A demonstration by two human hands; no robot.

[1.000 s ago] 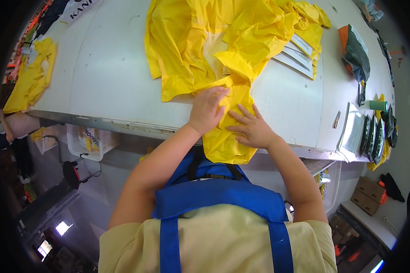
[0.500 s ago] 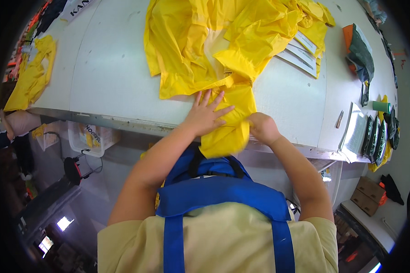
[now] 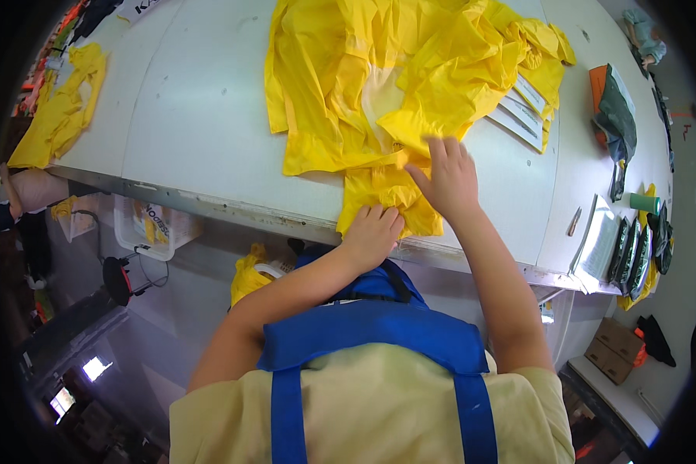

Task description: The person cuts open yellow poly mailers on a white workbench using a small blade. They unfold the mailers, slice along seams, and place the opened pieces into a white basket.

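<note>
A large yellow garment (image 3: 317, 100) of thin, creased fabric lies spread over the white table, with a paler patch near its middle. Its narrow near end is bunched up at the table's front edge. My left hand (image 3: 373, 236) presses there with its fingers curled into the cloth. Just above and to the right, my right hand (image 3: 452, 179) is raised beside the folded part, fingers stretched and thumb apart, holding nothing. Motion blurs its fingertips slightly.
White printed sheets (image 3: 520, 116) lie partly under the garment's right side. Another yellow garment (image 3: 62, 108) is at the far left. To the right are a dark green and orange bag (image 3: 615, 116), a small cutter (image 3: 574, 222), a green roll (image 3: 645, 203) and dark packets (image 3: 630, 251).
The loose end that hung over the edge is now gathered up on the table. My left hand has moved nearer and closed on it; my right hand has let go, risen and opened.
</note>
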